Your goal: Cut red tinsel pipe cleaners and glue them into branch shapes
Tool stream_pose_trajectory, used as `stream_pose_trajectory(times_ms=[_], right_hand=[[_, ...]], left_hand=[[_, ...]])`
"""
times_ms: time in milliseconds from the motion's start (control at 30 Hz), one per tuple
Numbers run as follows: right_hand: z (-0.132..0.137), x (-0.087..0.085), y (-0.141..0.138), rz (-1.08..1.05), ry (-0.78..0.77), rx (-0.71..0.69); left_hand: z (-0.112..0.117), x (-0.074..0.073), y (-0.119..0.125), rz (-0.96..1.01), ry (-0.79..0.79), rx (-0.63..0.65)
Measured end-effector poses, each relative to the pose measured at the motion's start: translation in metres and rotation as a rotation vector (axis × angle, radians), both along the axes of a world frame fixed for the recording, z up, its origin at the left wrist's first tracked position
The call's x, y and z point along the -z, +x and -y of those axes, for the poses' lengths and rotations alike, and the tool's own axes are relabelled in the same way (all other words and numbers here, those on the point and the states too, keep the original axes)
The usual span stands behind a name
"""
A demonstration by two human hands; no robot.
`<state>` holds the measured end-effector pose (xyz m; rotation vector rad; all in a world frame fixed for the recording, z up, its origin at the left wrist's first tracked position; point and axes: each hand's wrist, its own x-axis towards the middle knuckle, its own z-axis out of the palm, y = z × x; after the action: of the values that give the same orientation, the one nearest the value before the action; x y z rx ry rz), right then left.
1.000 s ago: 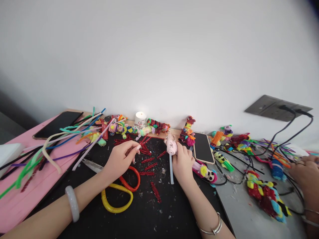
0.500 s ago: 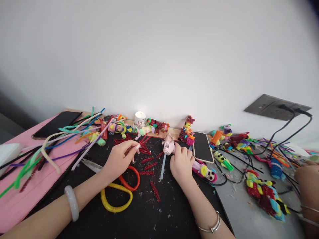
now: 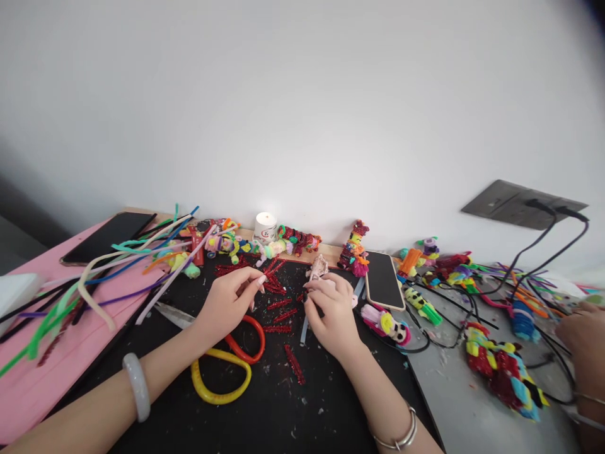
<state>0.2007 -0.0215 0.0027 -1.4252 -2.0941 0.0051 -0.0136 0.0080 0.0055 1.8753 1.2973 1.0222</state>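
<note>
On the black mat (image 3: 265, 403), my right hand (image 3: 333, 315) is closed around a pink glue gun (image 3: 317, 267). Its nozzle points up and away, and a clear glue stick (image 3: 303, 331) sticks out below the hand. My left hand (image 3: 229, 301) rests beside it with thumb and fingers pinched together over a scatter of short red glitter pieces (image 3: 278, 304). What the pinch holds is too small to make out. The two hands are about a hand's width apart.
Scissors with red and yellow handles (image 3: 227, 372) lie under my left wrist. There are long pipe cleaners (image 3: 94, 277) on the pink board at left, two phones (image 3: 384, 279) (image 3: 111, 234), a white candle cup (image 3: 266, 227), pipe-cleaner figures (image 3: 503, 369), cables and a wall socket (image 3: 522, 205). Another person's hand (image 3: 583, 331) works at the right.
My right hand has moved left toward my left hand and turned the glue gun, so the glue stick now slants down and left. My left hand has stayed put.
</note>
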Motion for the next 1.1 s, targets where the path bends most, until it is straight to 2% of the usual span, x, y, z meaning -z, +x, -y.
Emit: stream_pose_trajectory(times_ms=[200, 533, 767, 933, 1100], right_hand=[[0.001, 0.002, -0.007, 0.062, -0.105, 0.006], [0.001, 0.0, -0.007, 0.118, -0.124, -0.007], [0.005, -0.001, -0.011, 0.092, -0.189, -0.09], [0.01, 0.0, -0.016, -0.04, -0.202, -0.176], [0.006, 0.005, -0.011, -0.38, -0.089, -0.066]], left_hand=[[0.001, 0.0, 0.0, -0.006, 0.007, 0.004], [0.0, 0.001, 0.0, 0.006, 0.021, 0.008], [0.0, 0.001, 0.0, 0.015, 0.006, 0.011], [0.001, 0.0, 0.0, 0.03, 0.007, 0.025], [0.005, -0.002, 0.004, 0.107, -0.067, 0.083]])
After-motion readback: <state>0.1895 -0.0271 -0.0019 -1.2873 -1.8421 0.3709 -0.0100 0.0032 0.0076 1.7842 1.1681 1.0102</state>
